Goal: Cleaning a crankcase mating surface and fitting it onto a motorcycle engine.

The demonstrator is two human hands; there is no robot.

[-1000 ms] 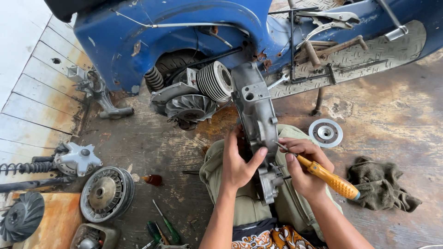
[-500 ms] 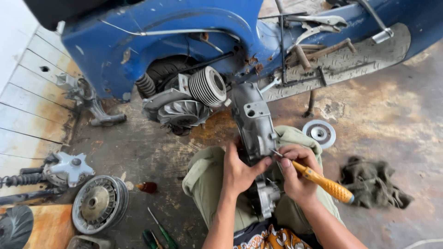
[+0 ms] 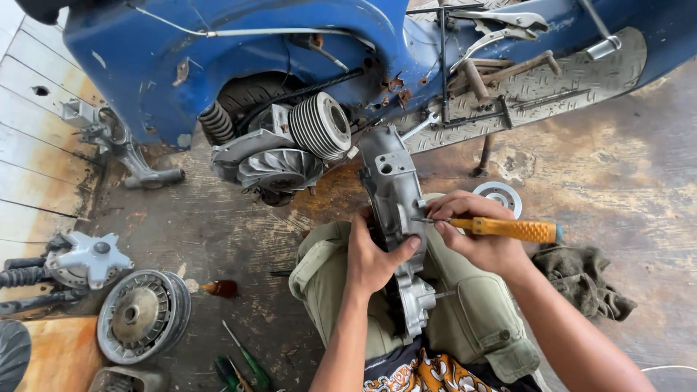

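Both hands work at the engine case [image 3: 392, 192] lying across the lap: left hand [image 3: 374, 254] clasps its near edge to steady it. Right hand [image 3: 479, 236] grips a yellow screwdriver [image 3: 508, 229], tip pressed against the case's right side, scooter [image 3: 239, 65] beyond.

Both forearms are seen bare to the lower edge of the frame, with no sleeves, gloves, watch or rings on view. The left hand [image 3: 374, 258] and right hand [image 3: 475, 232] are uncovered. Olive-green trousers [image 3: 475, 319] are worn, creased at the knees, with a flapped pocket closed by a round stud on the right leg. A garment printed in orange, white and black [image 3: 417, 370] is visible at the waist.
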